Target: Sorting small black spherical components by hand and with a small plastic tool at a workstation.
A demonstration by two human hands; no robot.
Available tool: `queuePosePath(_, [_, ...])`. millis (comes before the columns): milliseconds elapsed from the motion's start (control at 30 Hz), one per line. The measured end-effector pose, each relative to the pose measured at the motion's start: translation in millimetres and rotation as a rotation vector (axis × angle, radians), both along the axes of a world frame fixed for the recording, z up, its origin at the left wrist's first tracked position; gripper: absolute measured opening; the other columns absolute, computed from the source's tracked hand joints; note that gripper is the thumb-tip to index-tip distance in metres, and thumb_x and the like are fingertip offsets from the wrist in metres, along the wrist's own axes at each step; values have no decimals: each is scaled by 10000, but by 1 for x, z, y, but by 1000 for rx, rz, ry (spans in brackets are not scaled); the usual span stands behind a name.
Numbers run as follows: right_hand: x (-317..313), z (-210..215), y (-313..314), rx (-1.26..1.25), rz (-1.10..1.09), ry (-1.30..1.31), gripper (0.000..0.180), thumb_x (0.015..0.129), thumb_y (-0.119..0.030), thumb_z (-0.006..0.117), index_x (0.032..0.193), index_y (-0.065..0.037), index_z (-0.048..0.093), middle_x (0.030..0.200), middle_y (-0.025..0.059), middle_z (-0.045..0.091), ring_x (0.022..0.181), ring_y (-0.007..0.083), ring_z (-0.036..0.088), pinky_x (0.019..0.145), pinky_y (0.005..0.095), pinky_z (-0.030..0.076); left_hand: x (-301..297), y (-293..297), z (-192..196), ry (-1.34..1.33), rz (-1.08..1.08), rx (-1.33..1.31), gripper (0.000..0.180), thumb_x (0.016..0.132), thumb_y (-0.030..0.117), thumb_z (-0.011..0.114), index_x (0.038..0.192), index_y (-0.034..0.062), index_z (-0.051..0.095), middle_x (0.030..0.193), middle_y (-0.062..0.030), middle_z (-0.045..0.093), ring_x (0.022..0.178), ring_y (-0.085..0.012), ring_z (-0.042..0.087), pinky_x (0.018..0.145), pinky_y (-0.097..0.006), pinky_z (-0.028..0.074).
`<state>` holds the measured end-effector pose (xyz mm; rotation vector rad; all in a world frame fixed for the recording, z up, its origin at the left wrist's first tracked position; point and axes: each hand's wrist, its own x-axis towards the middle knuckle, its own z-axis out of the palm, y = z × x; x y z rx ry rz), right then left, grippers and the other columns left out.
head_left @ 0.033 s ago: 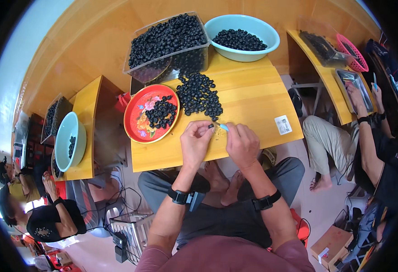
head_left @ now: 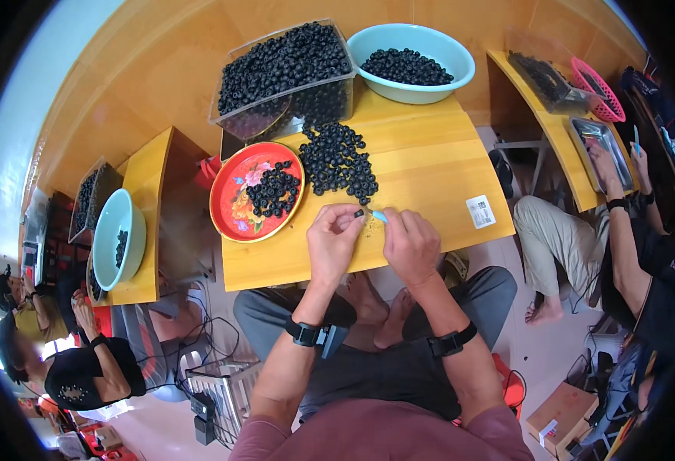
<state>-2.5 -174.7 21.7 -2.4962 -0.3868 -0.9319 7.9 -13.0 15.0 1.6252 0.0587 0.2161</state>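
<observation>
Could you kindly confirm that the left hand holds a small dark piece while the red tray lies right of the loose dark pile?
Not quite: the red tray lies left of the loose dark pile, as the head view shows; the left hand does hold a small dark piece.

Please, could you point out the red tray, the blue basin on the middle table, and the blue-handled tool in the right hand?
Red tray (head_left: 227, 192): head view, bare red surface left of the flowers.
Blue basin (head_left: 410, 40): head view, bare far inner wall.
Blue-handled tool (head_left: 380, 217): head view, its blue handle.
</observation>
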Motion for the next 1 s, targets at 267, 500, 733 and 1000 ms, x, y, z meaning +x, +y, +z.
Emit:
queuePosePath(267, [1,-1,-1,-21,78,-44,138,872,-93,686,1007,-69,694,753,63,541,704,251,622,620,399,504,-4,-7,2,-18,16,-38,260,908,-75,760,1153,-28,688,1017,-61,685,906,-116,693,820,-245,579])
queuePosePath(500, [2,-2,-1,-39,103,-25,178,861,-96,697,1036,-60,705,748,61,540,703,242,625,605,389,504,-4,-4,2,-36,-18,31,328,891,-89,758,1201,-22,675,999,-50,686,901,-104,666,817,-251,561])
queuePosePath(733, [2,0,-1,-52,106,-26,184,854,-99,697,1034,-64,708,747,62,539,699,243,624,600,388,498,-5,-5,2,-27,-18,-1,340,889,-92,756,1212,-19,675,998,-56,694,919,-108,670,835,-254,565])
queuePosePath(1000, [2,-3,-1,-63,90,4,162,855,-97,681,1014,-69,693,751,62,528,696,250,621,599,393,506,-6,-5,5,-7,-33,-48,328,904,-94,746,1215,-22,669,1005,-56,697,946,-107,680,857,-243,566])
